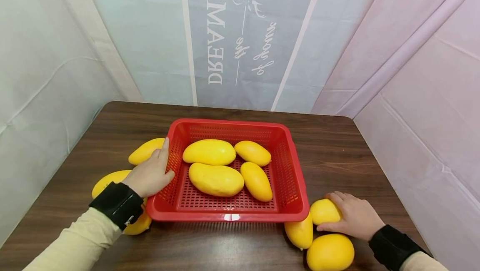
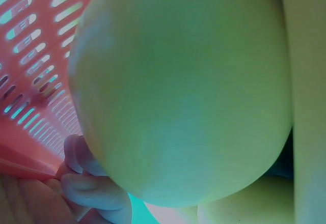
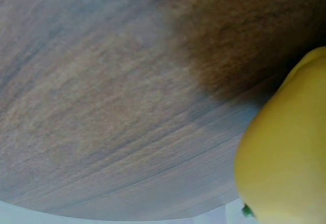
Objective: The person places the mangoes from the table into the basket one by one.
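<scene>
Cream fabric sleeve (image 1: 75,242) | left grip (image 1: 150,175): clasping perforated red plastic basket (image 1: 228,217) | right grip (image 1: 356,215): clasping smooth oval yellow fruit (image 1: 324,212)

On the left, the right hand (image 1: 354,217) is blocked by yellow fruit (image 1: 300,234) and the red basket (image 1: 262,217); room is found above them.

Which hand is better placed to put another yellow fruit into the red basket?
Probably the right hand: its fingers lie around a yellow fruit beside the near right corner of the red basket. The left hand is on the basket's left rim, so it seems suited to steadying it.
</scene>
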Available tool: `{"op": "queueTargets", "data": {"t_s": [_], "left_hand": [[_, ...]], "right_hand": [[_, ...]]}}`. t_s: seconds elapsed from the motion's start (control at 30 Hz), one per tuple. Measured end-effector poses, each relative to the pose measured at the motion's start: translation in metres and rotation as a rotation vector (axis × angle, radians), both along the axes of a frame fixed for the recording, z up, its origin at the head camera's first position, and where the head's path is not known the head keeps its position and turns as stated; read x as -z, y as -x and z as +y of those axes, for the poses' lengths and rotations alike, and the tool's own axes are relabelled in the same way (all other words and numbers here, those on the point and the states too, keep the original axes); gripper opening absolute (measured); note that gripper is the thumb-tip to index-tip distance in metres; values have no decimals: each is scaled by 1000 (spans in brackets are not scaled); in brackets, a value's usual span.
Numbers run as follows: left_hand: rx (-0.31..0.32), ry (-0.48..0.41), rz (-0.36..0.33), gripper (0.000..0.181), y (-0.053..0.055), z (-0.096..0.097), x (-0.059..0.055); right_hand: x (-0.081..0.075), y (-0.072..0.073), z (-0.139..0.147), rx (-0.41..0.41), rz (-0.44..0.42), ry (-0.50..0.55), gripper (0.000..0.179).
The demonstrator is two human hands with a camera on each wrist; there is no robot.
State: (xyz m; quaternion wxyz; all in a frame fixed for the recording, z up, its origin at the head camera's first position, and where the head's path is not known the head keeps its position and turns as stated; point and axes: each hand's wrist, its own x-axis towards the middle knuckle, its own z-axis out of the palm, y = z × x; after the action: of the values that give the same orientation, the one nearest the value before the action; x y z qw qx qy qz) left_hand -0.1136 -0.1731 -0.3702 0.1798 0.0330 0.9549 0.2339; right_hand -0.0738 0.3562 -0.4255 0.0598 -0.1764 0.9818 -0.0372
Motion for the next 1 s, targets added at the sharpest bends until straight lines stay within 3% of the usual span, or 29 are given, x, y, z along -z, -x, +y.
{"op": "queueTargets", "data": {"t_s": [0.67, 1.0], "left_hand": [[-3, -7, 3, 100, 0, -1, 3], [-1, -2, 5, 99, 0, -1, 2]], "right_hand": [[4, 3, 1, -21, 14, -25, 77], [-4, 11, 2, -31, 77, -19, 79]]}}
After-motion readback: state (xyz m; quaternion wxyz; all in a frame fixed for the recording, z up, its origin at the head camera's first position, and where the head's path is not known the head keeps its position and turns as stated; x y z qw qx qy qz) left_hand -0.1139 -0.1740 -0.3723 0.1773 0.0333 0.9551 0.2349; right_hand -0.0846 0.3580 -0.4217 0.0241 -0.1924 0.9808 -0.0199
